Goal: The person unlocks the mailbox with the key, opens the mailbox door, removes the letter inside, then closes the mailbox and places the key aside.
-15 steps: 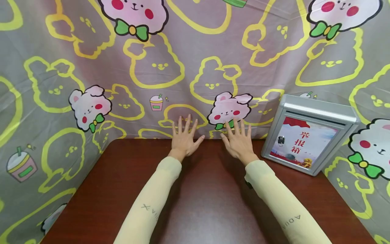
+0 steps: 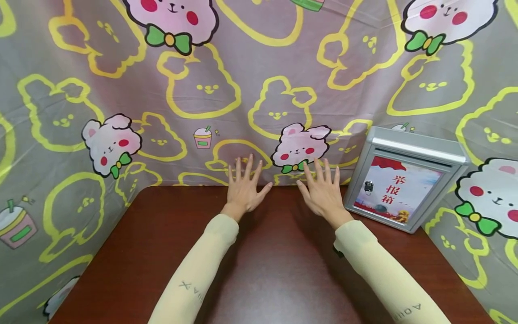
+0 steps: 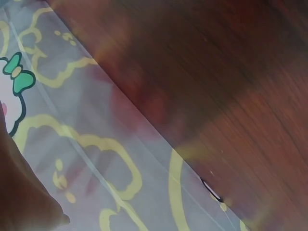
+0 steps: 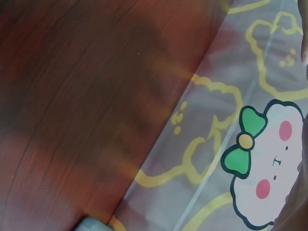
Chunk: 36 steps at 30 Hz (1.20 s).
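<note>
Both arms reach forward over the dark red wooden table [image 2: 267, 270]. My left hand [image 2: 243, 191] has its fingers straight and spread, thumb pointing right, near the table's far edge. To its right, my right hand [image 2: 323, 193] is spread the same way, thumb pointing left. Neither hand holds anything. Behind the fingertips hangs a grey cloth [image 2: 243, 103] printed with cartoon bears and rabbits. In the left wrist view only a dark bit of the left hand [image 3: 24, 192] shows at the lower left; in the right wrist view part of the right hand [image 4: 294, 207] shows at the right edge.
A silver metal box [image 2: 408, 180] with a slot, a small lock and red Chinese characters on its front stands at the table's back right, close to the right hand. The patterned cloth encloses the table at the back and both sides.
The right hand has turned slightly, its wrist and forearm shifting right. The left hand stays about where it was, fingers still spread. The view has swung a little to the right.
</note>
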{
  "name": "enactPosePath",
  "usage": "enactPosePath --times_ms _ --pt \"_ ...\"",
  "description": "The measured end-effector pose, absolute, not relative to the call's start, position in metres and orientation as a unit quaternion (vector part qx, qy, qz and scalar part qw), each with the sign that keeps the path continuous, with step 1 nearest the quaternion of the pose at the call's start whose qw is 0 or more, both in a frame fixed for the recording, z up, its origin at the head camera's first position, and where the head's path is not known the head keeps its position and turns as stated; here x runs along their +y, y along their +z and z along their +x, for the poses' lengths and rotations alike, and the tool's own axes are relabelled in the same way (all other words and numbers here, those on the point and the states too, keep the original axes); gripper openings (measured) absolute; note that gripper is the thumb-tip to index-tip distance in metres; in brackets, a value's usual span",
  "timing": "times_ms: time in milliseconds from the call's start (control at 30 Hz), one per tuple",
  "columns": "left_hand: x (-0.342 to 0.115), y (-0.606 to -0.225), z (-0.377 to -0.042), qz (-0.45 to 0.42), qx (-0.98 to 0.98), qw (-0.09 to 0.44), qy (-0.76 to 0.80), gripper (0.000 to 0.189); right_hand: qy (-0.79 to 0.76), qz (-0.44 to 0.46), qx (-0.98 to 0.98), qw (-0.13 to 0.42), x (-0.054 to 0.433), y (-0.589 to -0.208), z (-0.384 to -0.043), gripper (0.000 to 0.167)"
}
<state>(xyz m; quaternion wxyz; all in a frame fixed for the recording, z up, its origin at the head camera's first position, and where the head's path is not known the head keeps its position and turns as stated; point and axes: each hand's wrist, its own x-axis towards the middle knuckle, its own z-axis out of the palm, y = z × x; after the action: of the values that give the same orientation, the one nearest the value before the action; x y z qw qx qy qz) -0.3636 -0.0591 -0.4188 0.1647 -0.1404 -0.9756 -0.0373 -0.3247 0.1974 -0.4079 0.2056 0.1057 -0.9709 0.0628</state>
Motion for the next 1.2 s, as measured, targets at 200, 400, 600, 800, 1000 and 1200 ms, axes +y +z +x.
enactPosePath --times_ms 200,400,600,800,1000,1200 --pt "-0.054 -0.420 -0.358 -0.148 -0.973 0.166 -0.057 0.083 0.070 0.106 -0.966 0.223 0.203 -0.406 -0.313 0.069" --pt "-0.052 -0.422 -0.353 -0.155 -0.971 0.173 -0.060 0.084 0.063 0.109 -0.967 0.223 0.209 -0.407 -0.303 0.070" --pt "-0.051 -0.422 -0.349 -0.159 -0.970 0.172 -0.059 0.085 0.061 0.115 -0.963 0.234 0.215 -0.408 -0.296 0.068" --pt "-0.046 -0.424 -0.348 -0.168 -0.967 0.176 -0.081 0.085 0.069 0.118 -0.960 0.244 0.226 -0.411 -0.289 0.069" --pt "-0.039 -0.427 -0.345 -0.181 -0.951 0.197 -0.153 0.085 0.067 0.109 -0.956 0.263 0.243 -0.413 -0.281 0.067" --pt "-0.032 -0.425 -0.341 -0.190 -0.940 0.204 -0.196 0.084 0.076 0.102 -0.953 0.275 0.256 -0.415 -0.274 0.067"
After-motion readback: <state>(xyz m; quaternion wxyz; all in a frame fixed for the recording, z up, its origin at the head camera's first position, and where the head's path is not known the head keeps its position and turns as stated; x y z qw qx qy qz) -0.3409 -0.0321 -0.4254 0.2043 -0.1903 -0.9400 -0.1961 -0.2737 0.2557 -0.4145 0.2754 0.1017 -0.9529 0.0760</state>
